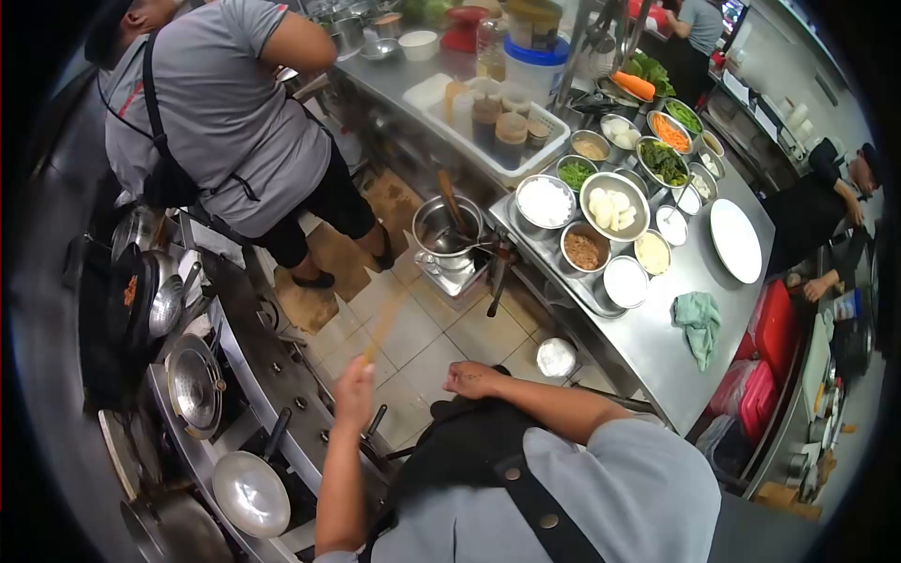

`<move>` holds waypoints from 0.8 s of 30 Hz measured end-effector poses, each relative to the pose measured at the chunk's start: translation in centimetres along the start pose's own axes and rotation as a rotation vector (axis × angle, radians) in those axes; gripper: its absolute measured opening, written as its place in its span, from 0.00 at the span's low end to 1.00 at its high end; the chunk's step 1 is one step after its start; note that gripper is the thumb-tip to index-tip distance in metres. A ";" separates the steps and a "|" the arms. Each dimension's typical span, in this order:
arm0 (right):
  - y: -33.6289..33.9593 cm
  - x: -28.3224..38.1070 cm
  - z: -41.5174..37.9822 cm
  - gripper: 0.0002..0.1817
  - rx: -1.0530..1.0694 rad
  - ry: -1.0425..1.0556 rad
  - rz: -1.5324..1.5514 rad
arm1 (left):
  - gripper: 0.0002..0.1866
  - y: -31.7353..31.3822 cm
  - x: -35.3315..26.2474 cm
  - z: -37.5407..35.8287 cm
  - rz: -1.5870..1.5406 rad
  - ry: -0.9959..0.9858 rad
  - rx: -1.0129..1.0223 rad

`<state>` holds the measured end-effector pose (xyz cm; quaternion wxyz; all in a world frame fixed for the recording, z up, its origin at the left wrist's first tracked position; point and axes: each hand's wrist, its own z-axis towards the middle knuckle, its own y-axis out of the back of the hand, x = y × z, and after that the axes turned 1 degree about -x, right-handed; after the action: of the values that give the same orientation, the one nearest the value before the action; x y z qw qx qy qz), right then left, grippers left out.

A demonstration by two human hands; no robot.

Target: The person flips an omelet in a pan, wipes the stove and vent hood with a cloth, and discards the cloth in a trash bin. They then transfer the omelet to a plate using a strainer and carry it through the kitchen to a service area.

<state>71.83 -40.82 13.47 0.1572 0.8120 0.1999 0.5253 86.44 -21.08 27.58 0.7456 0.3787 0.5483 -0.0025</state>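
My left hand is closed around the end of a thin wooden stick, which points up and away and is smeared by motion. It is over the tiled floor, beside the stove front. My right hand is held near my waist against the black apron, its fingers curled; what they hold, if anything, is hidden. Beyond both hands a metal pot with a wooden-handled tool in it stands low by the counter.
At left, a stove carries a pan and a lidded pot. At right, a steel counter bears ingredient bowls, a white plate and a green cloth. A co-worker stands at upper left.
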 end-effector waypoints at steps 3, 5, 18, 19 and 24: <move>2.3 -3.2 -3.6 0.17 -0.084 -0.075 0.091 | 0.11 -6.1 -1.8 -0.5 0.017 0.049 0.203; 3.9 -4.9 -6.3 0.17 -0.132 -0.116 0.146 | 0.10 -9.2 -4.5 0.2 0.124 0.097 0.304; 10.6 -11.1 -24.1 0.22 -0.294 0.044 0.222 | 0.12 -23.3 -9.2 5.0 0.255 -0.097 0.269; 10.3 -12.0 -24.1 0.23 -0.266 -0.024 0.220 | 0.11 -24.2 -9.4 5.6 0.208 -0.082 0.223; 13.0 -12.1 -26.9 0.21 -0.274 -0.097 0.316 | 0.08 -28.9 -6.9 9.1 -0.101 0.100 0.106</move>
<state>44.78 -56.89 20.71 0.1910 0.8287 -0.0109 0.5261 79.00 -49.74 18.01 0.6952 0.3892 0.6023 -0.0502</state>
